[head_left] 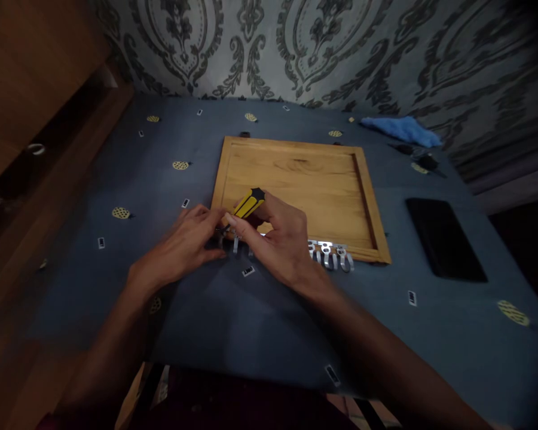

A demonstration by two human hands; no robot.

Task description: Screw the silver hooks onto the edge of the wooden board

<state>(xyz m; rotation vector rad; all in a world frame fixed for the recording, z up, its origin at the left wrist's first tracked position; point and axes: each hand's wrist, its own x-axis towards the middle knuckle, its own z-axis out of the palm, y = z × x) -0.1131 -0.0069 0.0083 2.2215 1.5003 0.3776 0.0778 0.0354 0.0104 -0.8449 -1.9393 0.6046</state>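
Observation:
My right hand (280, 236) is wrapped round a screwdriver with a yellow and black handle (248, 204). The tool leans, its butt up and its shaft pointing down-left to the near left corner of a framed wooden board (291, 188). At that corner the fingers of my left hand (190, 239) are bent together around the screwdriver's tip; what they pinch, if anything, is hidden. Along the board's near edge runs a metal strip with several silver hooks (326, 254), partly covered by my right hand.
A blue cloth (403, 129) lies at the far right, with small dark objects (425, 160) in front of it. Right of the board rests a black phone-like slab (446, 239). A wooden cabinet (40, 89) borders the left side, and a patterned wall covering (269, 48) rises behind.

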